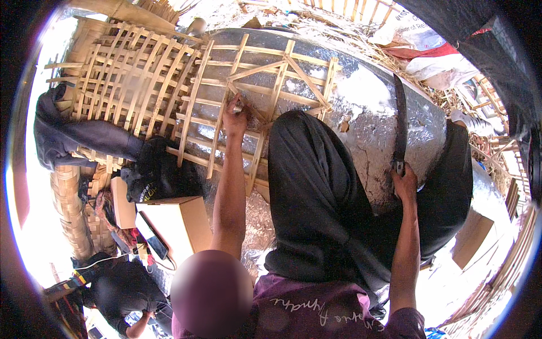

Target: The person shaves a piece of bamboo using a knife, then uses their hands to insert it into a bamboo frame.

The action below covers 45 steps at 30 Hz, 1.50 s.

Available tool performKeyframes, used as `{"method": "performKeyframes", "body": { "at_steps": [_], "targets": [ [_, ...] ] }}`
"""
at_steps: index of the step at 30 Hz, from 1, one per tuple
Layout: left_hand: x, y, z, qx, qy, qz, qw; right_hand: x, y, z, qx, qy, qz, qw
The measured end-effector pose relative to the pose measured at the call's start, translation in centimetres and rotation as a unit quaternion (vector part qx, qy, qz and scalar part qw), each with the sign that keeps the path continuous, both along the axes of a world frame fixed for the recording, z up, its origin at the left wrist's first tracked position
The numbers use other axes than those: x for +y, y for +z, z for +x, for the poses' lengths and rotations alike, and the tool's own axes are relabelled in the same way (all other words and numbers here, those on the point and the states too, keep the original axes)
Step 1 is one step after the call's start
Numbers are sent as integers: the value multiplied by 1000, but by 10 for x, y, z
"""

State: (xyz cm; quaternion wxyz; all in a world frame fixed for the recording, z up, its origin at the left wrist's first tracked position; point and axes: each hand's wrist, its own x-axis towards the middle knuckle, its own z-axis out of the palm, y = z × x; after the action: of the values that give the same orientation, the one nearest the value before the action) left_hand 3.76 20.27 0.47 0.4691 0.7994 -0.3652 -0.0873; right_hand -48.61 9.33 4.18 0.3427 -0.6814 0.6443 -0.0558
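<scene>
My left hand (234, 120) is closed on a thin bamboo strip at the open bamboo lattice (279, 85). Crossing slats and a few diagonal pieces make up this lattice, which lies in front of my knees on a grey, worn surface. In my right hand (405, 183) is the handle of a machete (401, 113). Its long dark blade points away from me, to the right of the lattice and apart from it. Black cloth covers my bent legs (316, 175) between the two arms.
A denser woven bamboo panel (121, 79) adjoins the lattice on the left, with a dark garment (101, 138) across it. Nearer stand a cardboard box (195, 217) and a phone (153, 237). Another person (121, 288) is at lower left. Straw (339, 34) and sacks (435, 65) lie beyond.
</scene>
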Motion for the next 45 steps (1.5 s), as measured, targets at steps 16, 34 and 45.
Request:
{"method": "performKeyframes", "body": {
  "at_steps": [16,34,45],
  "targets": [
    [-8,36,-24,51,-6,37,998,-1,3,0,8,-3,-2,1000],
    [4,-22,16,-14,-13,80,997,0,-3,1,52,6,-13,999],
    [-3,36,-23,110,13,71,991,7,13,12,142,23,-82,986]
  ]
}}
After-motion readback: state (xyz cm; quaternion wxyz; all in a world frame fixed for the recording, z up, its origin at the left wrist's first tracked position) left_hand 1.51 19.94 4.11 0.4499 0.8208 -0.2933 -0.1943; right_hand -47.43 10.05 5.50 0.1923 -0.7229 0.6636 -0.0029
